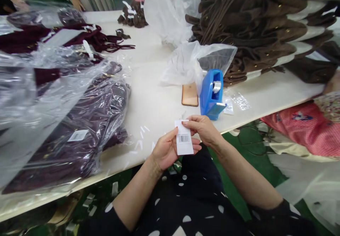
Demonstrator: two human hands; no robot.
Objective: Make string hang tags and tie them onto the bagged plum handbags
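Note:
A white hang tag [184,147] with a barcode is held upright between my hands, in front of the table's edge. My left hand [165,149] closes on it from the left, its thumb against the tag's side and its fingers behind. With thumb and fingers, my right hand [203,128] pinches the tag's upper right corner. A thin clear loop seems to stick up from its top. Just beyond my hands are a blue tape dispenser [205,96] and a gold-backed phone [190,95] on the table.
Plastic-wrapped dark purple garments [79,122] cover the table's left side. Brown garments [255,34] are piled high at the right. Crumpled clear bags [183,64] lie behind the phone. Another person's hand [77,2] shows at the far left. Pink cloth [292,126] hangs at the right.

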